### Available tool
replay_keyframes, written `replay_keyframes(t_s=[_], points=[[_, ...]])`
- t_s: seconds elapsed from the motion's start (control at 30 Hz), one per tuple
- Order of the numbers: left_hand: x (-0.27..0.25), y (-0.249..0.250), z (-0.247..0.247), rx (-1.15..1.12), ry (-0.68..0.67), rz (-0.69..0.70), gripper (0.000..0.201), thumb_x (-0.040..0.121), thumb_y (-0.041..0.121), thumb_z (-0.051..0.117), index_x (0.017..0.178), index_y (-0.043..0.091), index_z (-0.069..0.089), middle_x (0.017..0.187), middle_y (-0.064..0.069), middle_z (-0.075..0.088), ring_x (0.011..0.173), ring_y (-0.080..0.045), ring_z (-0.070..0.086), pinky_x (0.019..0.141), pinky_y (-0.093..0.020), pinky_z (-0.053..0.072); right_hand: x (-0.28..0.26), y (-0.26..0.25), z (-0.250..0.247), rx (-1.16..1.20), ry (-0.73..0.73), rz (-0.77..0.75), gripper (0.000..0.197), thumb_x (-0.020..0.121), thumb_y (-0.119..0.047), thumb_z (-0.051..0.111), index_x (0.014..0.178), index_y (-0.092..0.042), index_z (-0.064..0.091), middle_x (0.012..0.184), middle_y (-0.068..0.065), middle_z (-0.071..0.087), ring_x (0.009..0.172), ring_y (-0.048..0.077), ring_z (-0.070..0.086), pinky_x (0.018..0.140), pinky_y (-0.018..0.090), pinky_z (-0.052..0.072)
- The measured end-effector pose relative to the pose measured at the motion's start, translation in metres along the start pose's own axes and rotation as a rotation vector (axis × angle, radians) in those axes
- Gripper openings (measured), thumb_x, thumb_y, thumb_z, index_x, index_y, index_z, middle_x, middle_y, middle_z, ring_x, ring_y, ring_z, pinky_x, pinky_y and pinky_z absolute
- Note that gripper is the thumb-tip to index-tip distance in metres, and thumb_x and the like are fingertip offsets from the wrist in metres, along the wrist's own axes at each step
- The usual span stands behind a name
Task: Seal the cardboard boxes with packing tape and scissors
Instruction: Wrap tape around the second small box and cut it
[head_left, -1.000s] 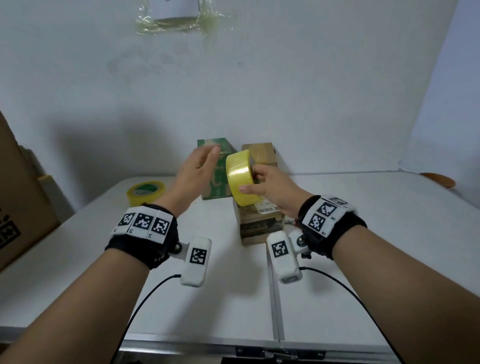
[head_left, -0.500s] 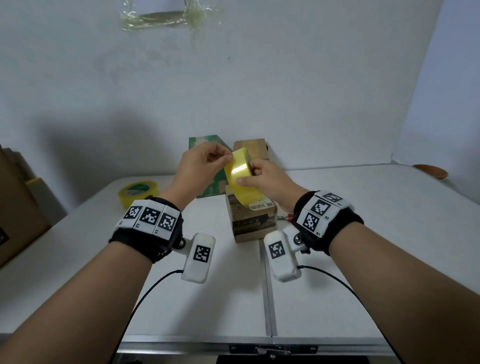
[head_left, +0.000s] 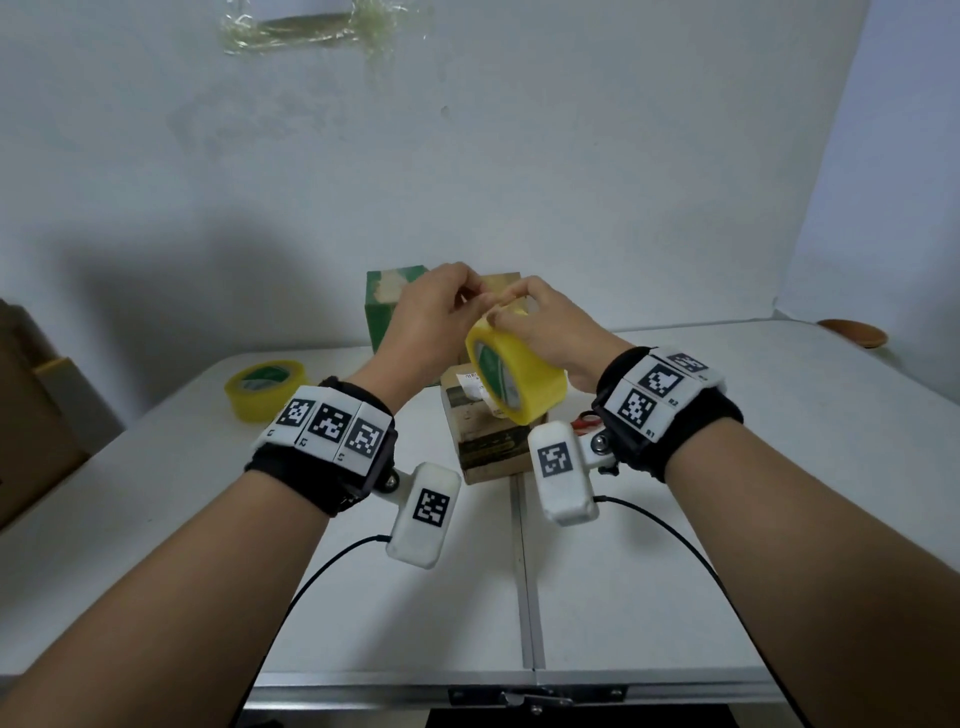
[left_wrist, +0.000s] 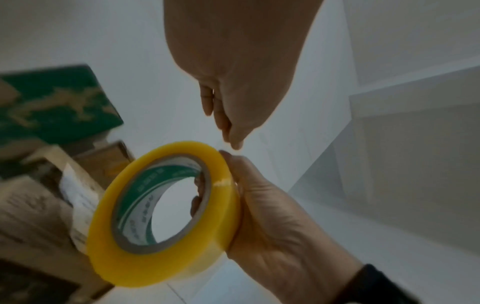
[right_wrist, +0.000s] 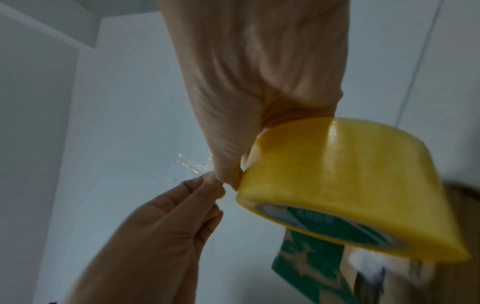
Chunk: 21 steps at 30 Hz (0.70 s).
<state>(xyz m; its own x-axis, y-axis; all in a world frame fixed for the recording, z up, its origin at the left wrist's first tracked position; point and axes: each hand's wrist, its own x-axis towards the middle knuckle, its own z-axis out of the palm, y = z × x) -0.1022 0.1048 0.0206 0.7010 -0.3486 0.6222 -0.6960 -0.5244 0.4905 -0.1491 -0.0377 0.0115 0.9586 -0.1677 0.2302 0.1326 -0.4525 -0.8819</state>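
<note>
While the tape end is only being picked at, no box is sealed yet, as I judge it.

Roll: a yellow tape roll (head_left: 514, 376) held in the air above the brown box (head_left: 488, 441), at 12 o'clock from the person, over the tabletop (head_left: 675, 545).
Right grip: the right hand (head_left: 556, 332) holds the roll, thumb on the outer band, fingers through the core.
Left grip: the left hand (head_left: 434, 317) has fingertips (right_wrist: 210, 185) pinched narrow at the roll's top edge; whether they hold the tape end I cannot tell, though a clear wisp shows there in the right wrist view.
Handling: I judge the roll light and stiff, its band smooth and slippery; the free end will be thin, limp and sticky, apt to fold on itself. Best held by the core, with the end taken across its full width.
Axis: the core hole faces toward 7 o'clock and downward; the roll is tilted, not upright.
Boxes: a green box (head_left: 387, 306) stands behind the brown one.
Scissors: red handles (head_left: 586, 420) lie at 3 o'clock of the brown box.
Spare: a second roll (head_left: 265, 389) lies flat at 10 o'clock.
</note>
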Motion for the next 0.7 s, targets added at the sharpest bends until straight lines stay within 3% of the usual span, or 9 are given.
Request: replay_keyframes(t_s=[0.1, 0.2, 0.27, 0.33, 0.4, 0.5, 0.57, 0.63, 0.7], points=[[0.001, 0.006, -0.004, -0.122, 0.024, -0.043, 0.008, 0.093, 0.026, 0.062, 0.09, 0.018, 0.064, 0.08, 0.01, 0.061, 0.07, -0.003, 0.052, 0.059, -0.008, 0.04, 0.003, 0.003, -0.005, -0.047, 0.068, -0.065, 0.015, 0.091, -0.039, 0.063, 0.1, -0.028, 0.059, 0.115, -0.003, 0.06, 0.108, 0.018, 0.056, 0.087, 0.034, 0.047], [0.005, 0.009, -0.007, -0.241, 0.028, -0.043, 0.007, 0.092, 0.026, 0.064, 0.088, 0.021, 0.066, 0.08, 0.007, 0.066, 0.072, -0.008, 0.057, 0.064, -0.021, 0.047, 0.002, 0.007, -0.006, -0.01, 0.146, -0.091, 0.014, 0.091, -0.043, 0.063, 0.096, -0.03, 0.063, 0.11, -0.01, 0.065, 0.11, 0.017, 0.059, 0.095, 0.04, 0.049], [0.008, 0.004, -0.007, -0.282, -0.007, -0.046, 0.009, 0.093, 0.028, 0.062, 0.094, 0.024, 0.071, 0.092, 0.009, 0.068, 0.08, -0.006, 0.06, 0.074, -0.024, 0.05, 0.001, 0.013, -0.006, 0.02, 0.203, -0.082, 0.013, 0.093, -0.042, 0.059, 0.096, -0.03, 0.062, 0.104, -0.013, 0.064, 0.106, 0.016, 0.059, 0.093, 0.04, 0.049], [0.007, -0.008, -0.001, -0.319, -0.071, -0.052, 0.018, 0.095, 0.03, 0.059, 0.107, 0.031, 0.072, 0.12, 0.014, 0.061, 0.101, 0.001, 0.058, 0.089, -0.022, 0.05, -0.001, 0.019, -0.005, 0.04, 0.272, -0.065, 0.011, 0.096, -0.039, 0.056, 0.096, -0.03, 0.061, 0.094, -0.018, 0.06, 0.1, 0.013, 0.057, 0.088, 0.034, 0.048], [0.0, -0.023, 0.009, -0.341, -0.149, -0.078, 0.03, 0.098, 0.031, 0.053, 0.126, 0.041, 0.061, 0.142, 0.016, 0.045, 0.122, 0.003, 0.047, 0.101, -0.024, 0.043, -0.003, 0.023, -0.006, 0.031, 0.314, -0.069, 0.011, 0.097, -0.036, 0.055, 0.096, -0.027, 0.062, 0.087, -0.02, 0.056, 0.095, 0.011, 0.053, 0.081, 0.028, 0.041], [-0.013, -0.049, 0.022, -0.44, -0.227, -0.283, 0.051, 0.101, 0.017, 0.043, 0.145, 0.043, 0.034, 0.141, 0.007, 0.046, 0.12, -0.011, 0.054, 0.099, -0.038, 0.049, -0.003, 0.028, -0.012, 0.063, 0.41, -0.029, 0.014, 0.098, -0.031, 0.052, 0.1, -0.023, 0.062, 0.092, -0.018, 0.055, 0.1, 0.01, 0.05, 0.08, 0.024, 0.037], [-0.019, -0.069, 0.025, -0.199, -0.406, -0.296, 0.065, 0.097, 0.0, 0.036, 0.145, 0.043, 0.034, 0.146, 0.003, 0.042, 0.129, -0.019, 0.046, 0.107, -0.043, 0.041, -0.002, 0.031, -0.017, 0.113, 0.468, 0.01, 0.014, 0.098, -0.03, 0.051, 0.101, -0.022, 0.063, 0.101, -0.014, 0.057, 0.105, 0.01, 0.05, 0.08, 0.022, 0.036], [-0.026, -0.083, 0.025, 0.156, -0.663, -0.223, 0.081, 0.086, -0.014, 0.031, 0.146, 0.041, 0.034, 0.154, 0.001, 0.033, 0.139, -0.025, 0.033, 0.112, -0.035, 0.033, -0.001, 0.032, -0.018, 0.133, 0.48, 0.023, 0.014, 0.097, -0.03, 0.052, 0.101, -0.023, 0.063, 0.105, -0.012, 0.059, 0.107, 0.01, 0.051, 0.08, 0.022, 0.036], [-0.031, -0.088, 0.028, 0.284, -0.779, -0.116, 0.087, 0.08, -0.018, 0.037, 0.148, 0.036, 0.031, 0.157, 0.004, 0.025, 0.141, -0.024, 0.031, 0.108, -0.029, 0.031, 0.001, 0.033, -0.016, 0.147, 0.474, 0.03, 0.014, 0.097, -0.031, 0.052, 0.1, -0.024, 0.064, 0.105, -0.012, 0.059, 0.107, 0.011, 0.052, 0.081, 0.023, 0.037]])
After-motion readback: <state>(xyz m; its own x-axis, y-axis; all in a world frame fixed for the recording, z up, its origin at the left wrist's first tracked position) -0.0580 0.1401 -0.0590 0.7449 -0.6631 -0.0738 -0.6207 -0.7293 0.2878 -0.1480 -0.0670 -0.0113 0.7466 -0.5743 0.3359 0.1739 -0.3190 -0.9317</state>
